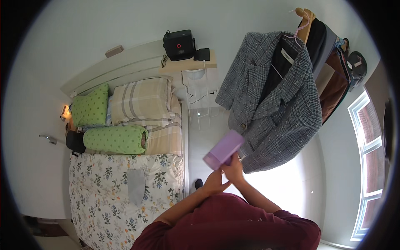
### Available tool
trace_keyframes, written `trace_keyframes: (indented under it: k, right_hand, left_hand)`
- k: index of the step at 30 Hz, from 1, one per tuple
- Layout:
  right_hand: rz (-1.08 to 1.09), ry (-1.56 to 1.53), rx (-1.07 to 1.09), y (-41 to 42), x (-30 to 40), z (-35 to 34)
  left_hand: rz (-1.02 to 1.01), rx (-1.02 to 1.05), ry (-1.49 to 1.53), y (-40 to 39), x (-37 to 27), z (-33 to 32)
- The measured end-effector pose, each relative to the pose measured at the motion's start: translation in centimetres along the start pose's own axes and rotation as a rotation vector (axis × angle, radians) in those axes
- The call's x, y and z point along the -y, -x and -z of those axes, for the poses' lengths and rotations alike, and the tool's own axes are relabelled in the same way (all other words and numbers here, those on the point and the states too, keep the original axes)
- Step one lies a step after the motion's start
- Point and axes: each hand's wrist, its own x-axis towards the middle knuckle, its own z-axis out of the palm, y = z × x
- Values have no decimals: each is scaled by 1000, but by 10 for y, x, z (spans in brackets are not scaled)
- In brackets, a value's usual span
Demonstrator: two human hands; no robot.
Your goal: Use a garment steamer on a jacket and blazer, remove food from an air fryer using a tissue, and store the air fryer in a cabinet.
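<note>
A lilac handheld appliance (223, 150), blurred, with a translucent section at its lower left end, is gripped by my right hand (233, 170). It looks like a garment steamer, though the blur leaves this unsure. Close against the right hand is my left hand (215, 183), its fingertips by the appliance's lower side; whether it grips anything is hidden. Just beyond, a grey checked tweed blazer (272, 109) hangs unbuttoned at the top from a pink hanger (297, 32). The appliance overlaps the blazer's lower front edge in view.
More clothes (336, 84) hang behind the blazer on a wooden rack (306, 26). Left stands a bed with a floral sheet (106, 193), pillows (142, 100), a green bolster (114, 139) and a grey cloth (136, 186). A black device (179, 45) sits on a shelf (187, 65) with a trailing white cable (207, 90).
</note>
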Motion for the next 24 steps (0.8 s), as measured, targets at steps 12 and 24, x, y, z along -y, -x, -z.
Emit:
trace_keyframes:
  k: [12, 24]
  right_hand:
    - [167, 69, -746, 10, -42, 127]
    - [-140, -875, -1027, 22, -101, 71]
  left_hand:
    - [93, -192, 272, -145, 115, 94]
    - [148, -3, 85, -283, 213, 116]
